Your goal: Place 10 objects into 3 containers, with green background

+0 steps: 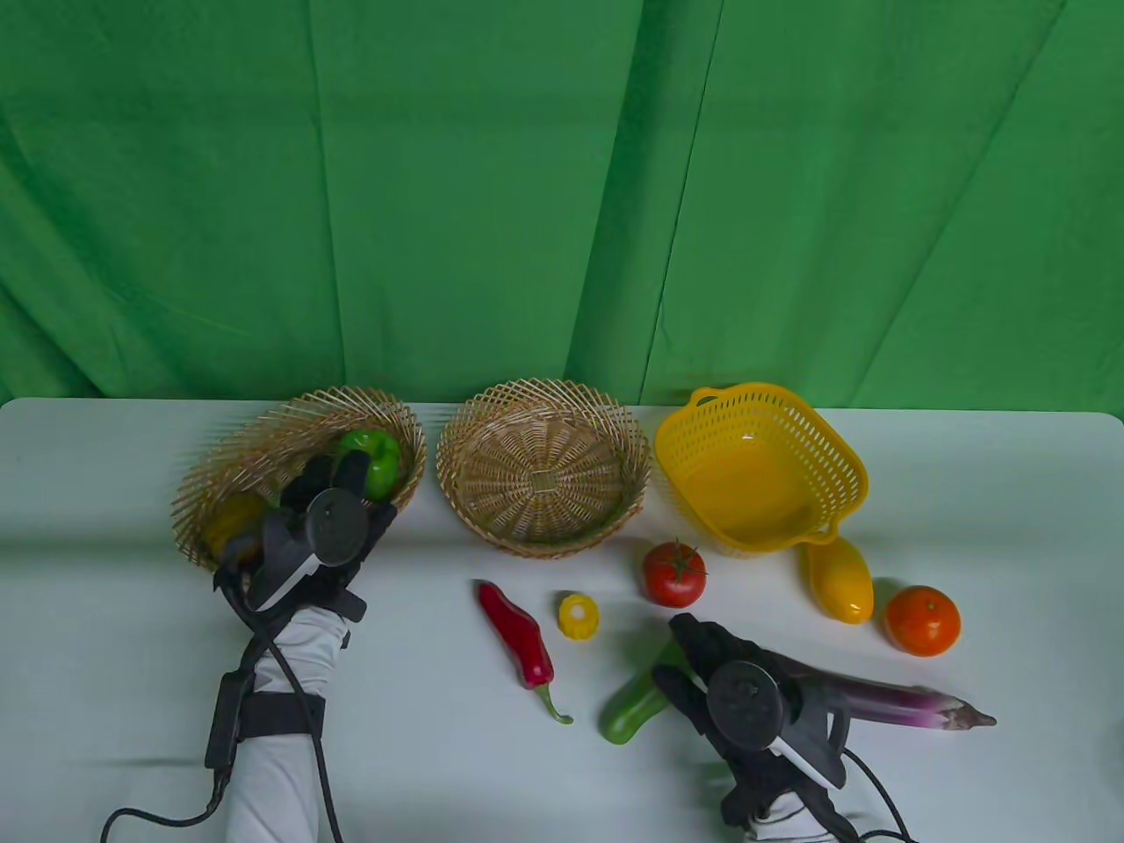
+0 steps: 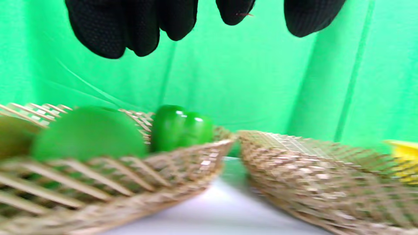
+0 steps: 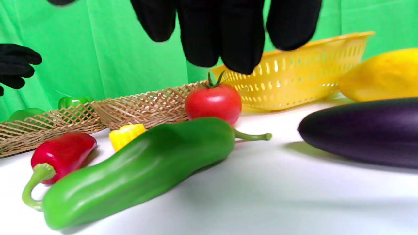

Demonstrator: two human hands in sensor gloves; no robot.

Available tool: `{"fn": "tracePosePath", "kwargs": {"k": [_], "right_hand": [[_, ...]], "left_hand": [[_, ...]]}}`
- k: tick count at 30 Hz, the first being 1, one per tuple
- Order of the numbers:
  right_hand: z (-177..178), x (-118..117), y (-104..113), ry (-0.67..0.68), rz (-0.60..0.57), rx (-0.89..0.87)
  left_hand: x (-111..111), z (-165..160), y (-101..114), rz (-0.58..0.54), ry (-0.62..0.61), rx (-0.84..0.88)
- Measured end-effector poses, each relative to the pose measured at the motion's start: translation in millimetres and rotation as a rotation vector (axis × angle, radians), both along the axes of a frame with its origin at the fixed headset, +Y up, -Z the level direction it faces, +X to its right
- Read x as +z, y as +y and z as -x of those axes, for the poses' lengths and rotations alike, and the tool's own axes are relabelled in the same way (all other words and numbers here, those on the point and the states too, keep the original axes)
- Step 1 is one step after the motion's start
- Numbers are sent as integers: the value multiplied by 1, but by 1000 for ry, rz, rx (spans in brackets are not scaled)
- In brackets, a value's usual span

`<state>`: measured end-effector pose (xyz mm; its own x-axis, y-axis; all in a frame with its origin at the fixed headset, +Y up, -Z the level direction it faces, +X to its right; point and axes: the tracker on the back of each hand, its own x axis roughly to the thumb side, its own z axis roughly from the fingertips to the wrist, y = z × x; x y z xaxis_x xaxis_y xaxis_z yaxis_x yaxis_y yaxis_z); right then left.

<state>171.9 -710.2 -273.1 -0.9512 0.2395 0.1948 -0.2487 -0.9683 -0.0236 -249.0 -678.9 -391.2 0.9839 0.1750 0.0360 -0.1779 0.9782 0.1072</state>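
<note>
- Green cloth (image 1: 562, 193) hangs behind a white table (image 1: 132, 632), and I work the scene from left to right.
- My left hand (image 1: 325, 518) hovers over the near rim of the left wicker basket (image 1: 237, 457). In the left wrist view the gloved fingertips (image 2: 107, 29) hang loosely apart with nothing between them, so I judge it has nothing to carry.
- That basket holds a green bell pepper (image 1: 373, 461) at its right side, a rounder green fruit (image 2: 88, 133) beside it in the wrist view, and a yellowish-brown piece (image 1: 233, 522) at the near left, partly hidden by my hand. I cannot name that last one.
- Next comes the middle wicker basket (image 1: 544, 465), then the yellow plastic basket (image 1: 760, 465) on the right; I see nothing in either.
- Seven pieces lie on the table in front of the baskets: red chilli (image 1: 518, 637), corn piece (image 1: 580, 616), tomato (image 1: 673, 573), long green pepper (image 1: 634, 709), yellow squash (image 1: 839, 580) just beside the plastic basket, orange fruit (image 1: 922, 620), and purple eggplant (image 1: 904, 707).
- My right hand (image 1: 738, 694) sits above the gap between the long green pepper and the eggplant, close to both. Its fingers (image 3: 222, 36) point down, close together, gripping nothing.
- I judge the green pepper is its likely pick, being right under the fingers.
- By my count three of ten are placed.
</note>
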Motion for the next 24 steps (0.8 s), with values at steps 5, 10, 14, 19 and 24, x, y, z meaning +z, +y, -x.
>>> {"fn": "tracePosePath", "kwargs": {"k": [5, 10, 14, 19, 24], "right_hand": [[-1, 0, 0, 2, 0, -4], [0, 1, 0, 5, -2, -3], [1, 1, -1, 10, 4, -2], [2, 1, -1, 13, 4, 5], [3, 2, -1, 12, 2, 10]], "left_hand": [[11, -18, -6, -22, -132, 119], [22, -40, -13, -24, -238, 123], [33, -62, -22, -12, -329, 97], [43, -86, -34, 5, -438, 71], [47, -104, -49, 49, -504, 27]]}}
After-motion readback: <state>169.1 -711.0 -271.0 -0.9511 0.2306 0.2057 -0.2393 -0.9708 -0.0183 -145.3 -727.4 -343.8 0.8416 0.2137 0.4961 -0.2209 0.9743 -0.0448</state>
